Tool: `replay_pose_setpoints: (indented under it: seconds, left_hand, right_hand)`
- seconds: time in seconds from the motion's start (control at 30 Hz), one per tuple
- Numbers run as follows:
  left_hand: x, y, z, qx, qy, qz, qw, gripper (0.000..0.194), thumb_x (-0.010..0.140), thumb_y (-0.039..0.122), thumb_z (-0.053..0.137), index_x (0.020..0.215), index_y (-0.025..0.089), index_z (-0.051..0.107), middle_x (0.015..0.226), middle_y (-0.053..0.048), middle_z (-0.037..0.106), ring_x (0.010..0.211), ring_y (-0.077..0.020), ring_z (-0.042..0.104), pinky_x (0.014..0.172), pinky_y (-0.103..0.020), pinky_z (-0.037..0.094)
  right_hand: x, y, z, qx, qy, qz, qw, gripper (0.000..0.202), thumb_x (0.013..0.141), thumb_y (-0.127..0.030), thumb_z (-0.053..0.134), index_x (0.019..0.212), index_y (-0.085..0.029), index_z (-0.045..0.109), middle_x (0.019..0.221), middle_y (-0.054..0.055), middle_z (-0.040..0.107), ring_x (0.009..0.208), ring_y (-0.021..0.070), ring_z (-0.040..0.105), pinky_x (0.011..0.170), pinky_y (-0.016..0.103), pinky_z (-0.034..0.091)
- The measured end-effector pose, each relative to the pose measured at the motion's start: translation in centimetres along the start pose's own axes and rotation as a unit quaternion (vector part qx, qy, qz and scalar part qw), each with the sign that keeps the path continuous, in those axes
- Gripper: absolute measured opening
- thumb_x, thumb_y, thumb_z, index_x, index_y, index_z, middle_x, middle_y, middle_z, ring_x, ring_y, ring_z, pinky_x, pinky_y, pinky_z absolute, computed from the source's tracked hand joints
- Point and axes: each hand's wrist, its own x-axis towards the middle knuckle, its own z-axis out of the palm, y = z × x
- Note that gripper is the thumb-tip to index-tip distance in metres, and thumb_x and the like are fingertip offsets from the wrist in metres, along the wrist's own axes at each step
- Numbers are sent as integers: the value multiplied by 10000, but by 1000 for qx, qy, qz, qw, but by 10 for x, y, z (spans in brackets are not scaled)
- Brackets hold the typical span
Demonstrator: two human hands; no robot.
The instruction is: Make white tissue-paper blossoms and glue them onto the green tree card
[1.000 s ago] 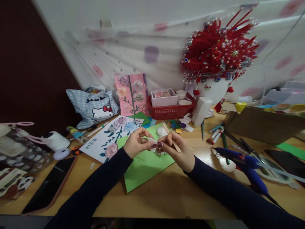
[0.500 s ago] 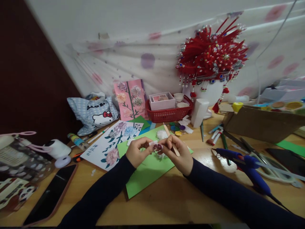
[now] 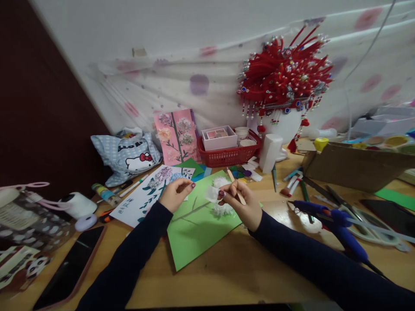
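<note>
A light green sheet (image 3: 197,242) lies on the wooden table, with a painted stem and fluffy white flowers (image 3: 223,209) on its upper right part. Over these flowers, my right hand (image 3: 242,202) pinches a thin white petal-like piece (image 3: 212,194) and also holds a wooden stick (image 3: 241,198) slanting through its fingers. My left hand (image 3: 177,194) is above the sheet's upper left edge, its fingers pressed together; whether something small is between them cannot be made out. A white sheet with painted flowers (image 3: 129,207) lies partly behind the left hand.
Behind stand a red basket (image 3: 223,157), a white bottle (image 3: 271,153) and a pink flower picture (image 3: 177,136). A blue glue gun (image 3: 340,233), scissors (image 3: 366,229) and pens (image 3: 293,183) lie at the right. At the left are a phone (image 3: 71,268) and a bag (image 3: 128,155).
My left hand has moved left, away from my right hand. The white piece stays in my right hand and shows more fully, and more of the painted stem is visible.
</note>
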Motion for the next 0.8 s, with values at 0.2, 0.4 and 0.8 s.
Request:
replay_pose_setpoints:
  seconds: [0.2, 0.4, 0.8]
  left_hand:
    - [-20, 26, 28, -202, -101, -59, 972, 467, 521, 523, 787, 723, 132, 629, 667, -10, 636, 591, -105, 564, 608, -244, 477]
    - [-23, 25, 27, -211, -115, -82, 967, 437, 455, 454, 835, 612, 122, 599, 517, 15, 584, 467, -76, 519, 490, -211, 433]
    - [-29, 28, 31, -216, -112, -52, 969, 425, 465, 410, 846, 564, 134, 538, 490, 32, 545, 450, -63, 493, 466, -197, 407]
  right_hand:
    - [-3, -1, 1, -33, -33, -6, 999, 392, 752, -377, 683, 669, -215, 336, 768, 6, 612, 612, 117, 607, 592, 297, 537]
    - [-7, -6, 4, -73, -46, -29, 996, 369, 791, -393, 639, 683, -222, 330, 774, 10, 578, 608, 114, 553, 565, 285, 498]
    - [-17, -11, 5, -144, -131, -28, 980, 289, 899, -429, 481, 767, -177, 537, 647, 21, 589, 573, 125, 557, 551, 275, 491]
